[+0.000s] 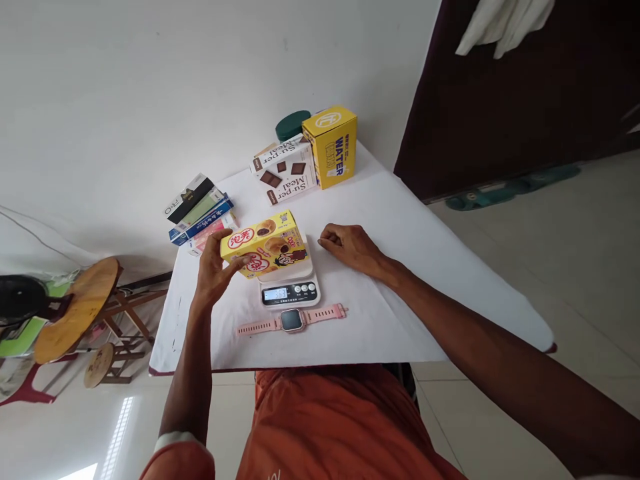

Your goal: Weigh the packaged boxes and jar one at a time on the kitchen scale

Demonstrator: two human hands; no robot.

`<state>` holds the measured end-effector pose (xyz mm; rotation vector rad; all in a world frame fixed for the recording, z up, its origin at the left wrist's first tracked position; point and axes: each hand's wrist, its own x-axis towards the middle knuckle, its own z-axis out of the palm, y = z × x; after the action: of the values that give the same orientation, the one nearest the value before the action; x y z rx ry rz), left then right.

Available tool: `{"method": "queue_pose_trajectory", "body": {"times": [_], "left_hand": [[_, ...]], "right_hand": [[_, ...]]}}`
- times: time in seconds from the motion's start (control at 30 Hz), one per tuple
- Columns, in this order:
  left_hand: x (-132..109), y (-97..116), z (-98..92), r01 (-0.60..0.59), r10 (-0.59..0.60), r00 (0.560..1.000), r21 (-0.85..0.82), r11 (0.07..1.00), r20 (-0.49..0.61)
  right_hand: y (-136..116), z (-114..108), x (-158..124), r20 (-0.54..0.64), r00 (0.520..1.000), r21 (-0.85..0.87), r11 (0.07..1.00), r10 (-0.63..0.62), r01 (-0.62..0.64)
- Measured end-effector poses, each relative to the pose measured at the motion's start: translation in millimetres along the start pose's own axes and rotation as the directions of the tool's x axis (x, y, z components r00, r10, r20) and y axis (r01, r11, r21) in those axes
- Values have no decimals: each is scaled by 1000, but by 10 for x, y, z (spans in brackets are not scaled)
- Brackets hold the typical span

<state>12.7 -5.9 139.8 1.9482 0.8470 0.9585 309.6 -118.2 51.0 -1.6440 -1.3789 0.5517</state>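
My left hand (214, 270) grips the left end of a yellow snack box (273, 241) printed with filled round biscuits and a cartoon figure. The box is over a white digital kitchen scale (314, 283) and hides most of its platform; whether it bears on the scale I cannot tell. Digits that look like 363 are lit on the scale's display (275, 294). Just right of the scale, my right hand (353, 247) rests on the cloth with its fingers curled in and nothing visible in them. A pink-strapped smartwatch (291, 320) lies flat in front of the scale.
A white-clothed table (395, 313) stands against the wall. At its back are a white Su-per Meal box (285, 175), a yellow WATER box (340, 150) and a dark green lid (293, 125). Several stacked boxes (200, 208) lie at left. Wooden stools (80, 310) stand beyond the left edge.
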Motion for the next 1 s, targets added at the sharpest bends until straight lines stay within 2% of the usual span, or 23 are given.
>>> {"method": "queue_pose_trajectory", "body": {"times": [0.13, 0.27, 0.33, 0.43, 0.5, 0.6, 0.67, 0.8, 0.9, 1.0], "left_hand": [[-42, 24, -76, -25, 24, 999, 60, 998, 24], [-62, 62, -139, 5, -10, 999, 124, 992, 41], [-41, 83, -175, 36, -42, 997, 101, 994, 58], [80, 125, -210, 37, -37, 998, 6, 999, 60], [248, 161, -185, 0, 1, 999, -30, 1000, 41], [620, 181, -1, -67, 69, 997, -36, 997, 45], [903, 138, 222, -99, 99, 992, -5, 995, 74], [1385, -56, 740, -56, 39, 988, 109, 992, 149], [1594, -198, 1020, -52, 24, 990, 201, 978, 141], [1678, -297, 1161, -48, 27, 994, 208, 977, 103]], "right_hand": [[7, -1, 9, 2, 1000, 15, 1000, 1, -1], [10, -5, 4, 0, 1000, 15, 1000, -5, 5], [8, -8, 1, -5, 1000, 20, 1000, -5, 6], [11, -5, 4, -5, 1000, 23, 1000, 0, 1], [19, 2, 11, 0, 1000, 18, 1000, -8, 8], [33, 16, 18, -4, 1000, 1, 1000, -20, 20], [35, 21, 16, -2, 1000, -3, 1000, -21, 21], [23, 12, 6, 8, 1000, -3, 1000, -26, 26], [17, 3, 7, 14, 999, -23, 999, -40, 40], [14, 4, 6, 25, 998, -39, 998, -55, 56]]}}
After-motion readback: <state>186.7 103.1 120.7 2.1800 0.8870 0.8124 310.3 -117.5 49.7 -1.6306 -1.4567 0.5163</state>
